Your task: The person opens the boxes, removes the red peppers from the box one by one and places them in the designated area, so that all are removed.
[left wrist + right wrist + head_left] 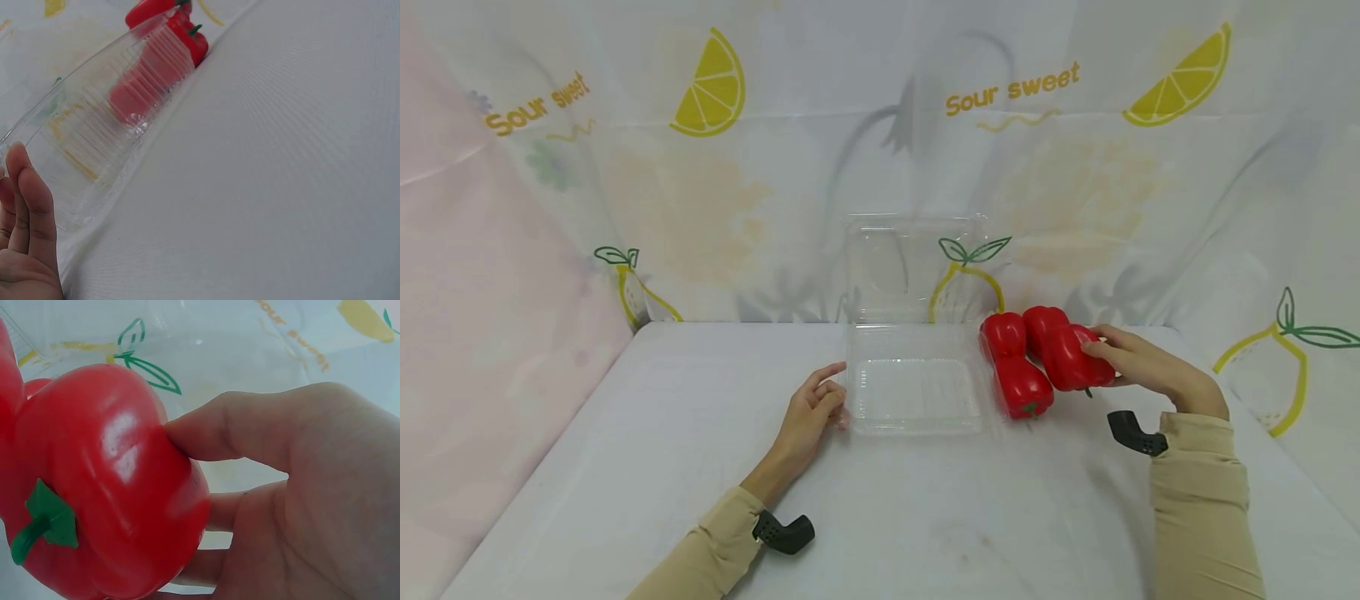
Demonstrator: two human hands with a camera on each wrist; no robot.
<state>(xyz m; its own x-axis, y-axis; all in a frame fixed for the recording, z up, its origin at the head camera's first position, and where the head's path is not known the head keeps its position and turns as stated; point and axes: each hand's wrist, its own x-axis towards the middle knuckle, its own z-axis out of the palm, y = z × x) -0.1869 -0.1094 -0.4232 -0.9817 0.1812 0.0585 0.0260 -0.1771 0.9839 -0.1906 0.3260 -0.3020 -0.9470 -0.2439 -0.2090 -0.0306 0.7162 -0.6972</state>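
A clear plastic clamshell box (pixel 917 427) stands on the table with its lid (pixel 880 237) raised at the back. At its left side is my left hand (pixel 808 412), fingertips right at the rim; the left wrist view shows the fingers (pixel 39 200) fairly straight there. My right hand (pixel 1131 362) grips a red bell pepper (pixel 1067 360) with a green stem, thumb on its upper side and fingers beneath. Other red bell peppers (pixel 1024 387) sit close together just right of the box, beside the held one.
The white table (pixel 700 467) runs up to a hanging cloth (pixel 805 167) printed with lemons and lettering. Pink cloth (pixel 490 333) hangs along the left side. Black wrist devices (pixel 782 533) are worn at both sleeves.
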